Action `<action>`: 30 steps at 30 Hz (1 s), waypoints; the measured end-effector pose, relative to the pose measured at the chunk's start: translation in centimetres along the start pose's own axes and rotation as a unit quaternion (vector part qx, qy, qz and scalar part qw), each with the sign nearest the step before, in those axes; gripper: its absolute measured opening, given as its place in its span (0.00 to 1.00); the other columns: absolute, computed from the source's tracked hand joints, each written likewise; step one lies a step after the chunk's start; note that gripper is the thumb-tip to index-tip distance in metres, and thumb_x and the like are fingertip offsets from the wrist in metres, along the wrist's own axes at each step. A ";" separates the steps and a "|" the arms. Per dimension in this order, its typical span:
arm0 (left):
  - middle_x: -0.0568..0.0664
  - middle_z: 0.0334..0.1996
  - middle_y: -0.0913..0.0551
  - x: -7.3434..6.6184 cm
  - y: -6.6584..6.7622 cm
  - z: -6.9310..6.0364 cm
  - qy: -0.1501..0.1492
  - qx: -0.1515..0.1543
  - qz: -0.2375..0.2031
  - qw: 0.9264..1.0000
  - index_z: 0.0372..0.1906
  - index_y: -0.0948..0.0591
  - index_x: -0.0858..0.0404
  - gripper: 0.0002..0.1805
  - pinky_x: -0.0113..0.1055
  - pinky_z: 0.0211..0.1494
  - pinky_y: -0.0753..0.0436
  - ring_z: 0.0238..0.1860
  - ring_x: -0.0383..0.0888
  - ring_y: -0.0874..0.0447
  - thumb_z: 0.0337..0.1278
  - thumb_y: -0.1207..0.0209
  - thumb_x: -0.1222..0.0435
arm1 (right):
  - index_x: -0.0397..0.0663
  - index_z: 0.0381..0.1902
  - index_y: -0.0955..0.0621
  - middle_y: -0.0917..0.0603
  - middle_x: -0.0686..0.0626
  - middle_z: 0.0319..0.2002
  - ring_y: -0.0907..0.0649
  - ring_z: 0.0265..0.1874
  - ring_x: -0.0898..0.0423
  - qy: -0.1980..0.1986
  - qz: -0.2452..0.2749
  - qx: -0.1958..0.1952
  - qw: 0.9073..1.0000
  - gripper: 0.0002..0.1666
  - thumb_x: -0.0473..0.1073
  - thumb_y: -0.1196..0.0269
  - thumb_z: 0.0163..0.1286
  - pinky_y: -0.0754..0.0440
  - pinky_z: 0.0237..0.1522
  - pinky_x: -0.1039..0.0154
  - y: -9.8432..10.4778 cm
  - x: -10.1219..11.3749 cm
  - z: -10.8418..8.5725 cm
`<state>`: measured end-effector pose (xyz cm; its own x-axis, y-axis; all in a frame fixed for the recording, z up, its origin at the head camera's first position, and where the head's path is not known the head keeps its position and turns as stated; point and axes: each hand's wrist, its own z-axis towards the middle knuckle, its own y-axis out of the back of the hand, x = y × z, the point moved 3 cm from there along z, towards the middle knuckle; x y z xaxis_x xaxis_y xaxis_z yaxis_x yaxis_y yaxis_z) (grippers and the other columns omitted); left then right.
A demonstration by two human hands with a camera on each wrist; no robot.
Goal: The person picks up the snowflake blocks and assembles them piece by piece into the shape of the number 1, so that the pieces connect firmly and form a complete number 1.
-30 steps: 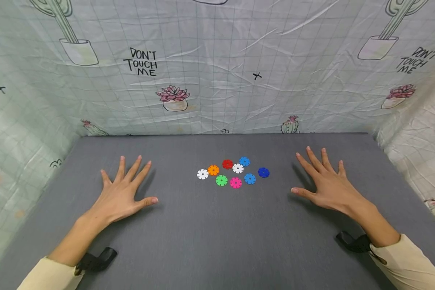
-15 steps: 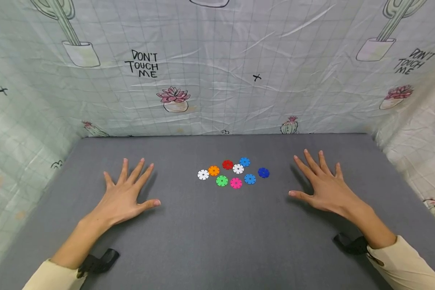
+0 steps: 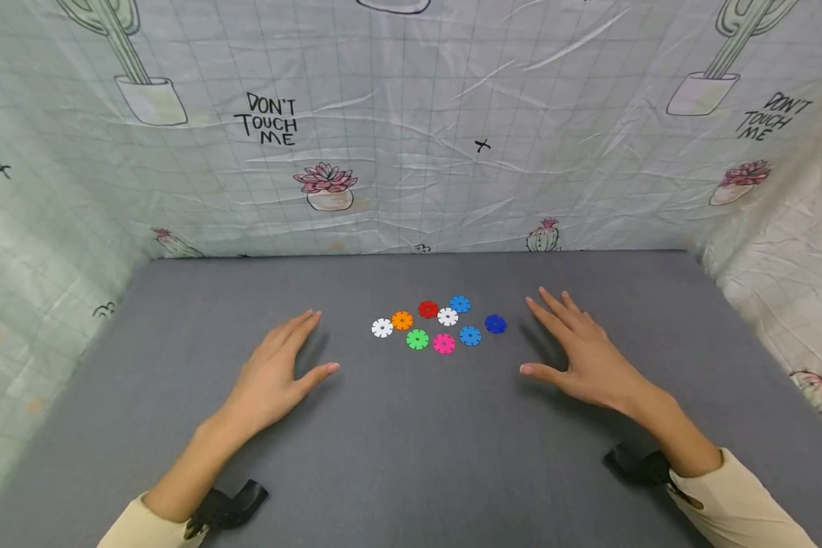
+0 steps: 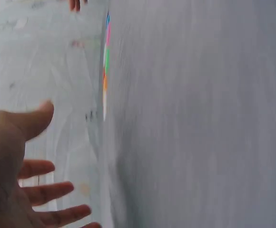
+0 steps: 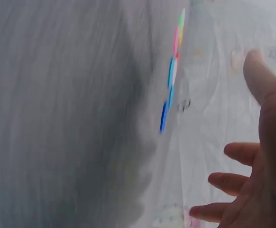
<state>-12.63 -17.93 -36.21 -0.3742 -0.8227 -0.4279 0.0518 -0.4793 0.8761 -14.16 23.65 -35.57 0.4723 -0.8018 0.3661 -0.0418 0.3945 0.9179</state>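
Several flat notched plastic discs lie loosely grouped on the grey table (image 3: pixel 411 457). The left white disc (image 3: pixel 382 328) touches or nearly touches an orange disc (image 3: pixel 402 320); a green disc (image 3: pixel 417 339) and a pink disc (image 3: pixel 444 344) lie nearer the front. Behind are a red disc (image 3: pixel 428 309), another white disc (image 3: pixel 447 317) and a light blue disc (image 3: pixel 460 304). A second light blue disc (image 3: pixel 469 336) and a dark blue disc (image 3: pixel 495 324) lie rightmost. My left hand (image 3: pixel 270 380) hovers left of them, thumb apart, holding nothing. On their right, my right hand (image 3: pixel 585 358) is likewise spread, nearest the dark blue disc.
A pale cloth with printed cacti (image 3: pixel 411 137) hangs behind the table and along both sides. Each wrist wears a black camera mount, the left mount (image 3: pixel 226 508) and the right mount (image 3: pixel 637 466). Cream sleeves cover the forearms.
Both hands have moved inward toward the discs, the left one further. The left fingers, spread wide before, have drawn together. The discs lie as they did.
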 end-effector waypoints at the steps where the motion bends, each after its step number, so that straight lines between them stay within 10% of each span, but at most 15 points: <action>1: 0.60 0.66 0.34 -0.5 -0.4 0.1 0.001 -0.010 -0.020 1.000 0.70 0.36 0.64 0.41 0.61 0.60 0.37 0.66 0.61 0.39 0.56 0.35 0.50 | 0.55 0.76 0.46 0.50 0.44 0.75 0.53 0.72 0.40 0.005 0.015 -0.003 1.000 0.52 0.60 0.34 0.61 0.48 0.59 0.29 -0.2 0.4 0.1; 10: 0.52 0.55 0.24 -3.9 -2.7 1.7 -0.005 -0.028 -0.104 0.994 0.60 0.24 0.63 0.27 0.52 0.55 0.29 0.56 0.52 0.28 0.54 0.32 0.61 | 0.45 0.66 0.29 0.26 0.46 0.60 0.22 0.52 0.50 0.053 0.107 -0.047 0.992 0.33 0.49 0.34 0.65 0.22 0.46 0.51 -2.3 3.8 1.3; 20: 0.53 0.54 0.25 -4.5 -6.3 3.8 -0.061 -0.054 -0.110 0.991 0.53 0.19 0.61 0.21 0.44 0.47 0.28 0.47 0.51 0.31 0.52 0.31 0.67 | 0.50 0.63 0.26 0.20 0.54 0.39 0.23 0.24 0.61 0.032 0.200 -0.002 0.979 0.28 0.51 0.38 0.68 0.25 0.27 0.65 -5.1 5.6 3.2; 30: 0.52 0.62 0.26 -4.2 -7.8 3.8 -0.104 -0.054 -0.062 0.991 0.58 0.21 0.58 0.24 0.43 0.42 0.36 0.53 0.49 0.33 0.55 0.33 0.61 | 0.50 0.64 0.26 0.30 0.52 0.65 0.26 0.51 0.57 0.086 0.142 -0.013 0.986 0.26 0.45 0.39 0.69 0.26 0.51 0.56 -6.9 6.2 3.5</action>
<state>-15.01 -9.54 -40.43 -0.5656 -0.6801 -0.4664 0.0878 -0.6120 0.7860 -13.97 14.36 -39.10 0.5877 -0.5698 0.5745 -0.1723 0.6056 0.7769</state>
